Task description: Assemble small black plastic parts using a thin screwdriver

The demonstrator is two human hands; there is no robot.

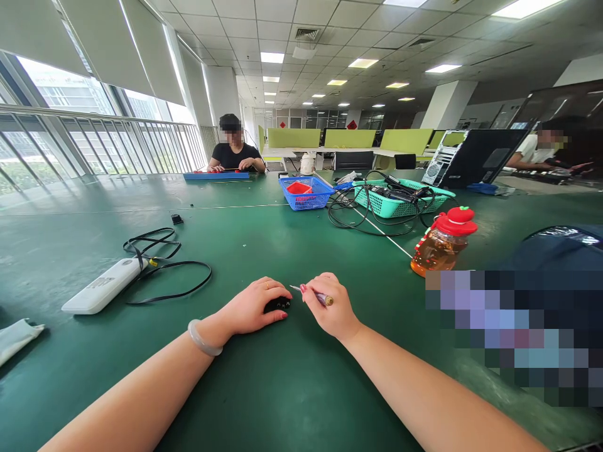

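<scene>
My left hand (254, 304) rests on the green tabletop (292, 389), its fingers closed around a small black block (277, 304). The block's near end shows small light marks; its exact kind is unclear and most of it is under my fingers. In my right hand (338, 307) is a slim screwdriver (324, 299), gripped between thumb and fingers. Its thin metal tip points left toward the block and stays a little apart from it. The rounded brass-coloured end of the handle faces me.
A white power bank (103, 287) with a black cable (188, 294) lies left. Ahead are a blue basket (308, 199) and a green basket (391, 207) of cables. A red-lidded bottle (443, 242) stands right. One person (235, 150) sits across the table, another (541, 150) at far right.
</scene>
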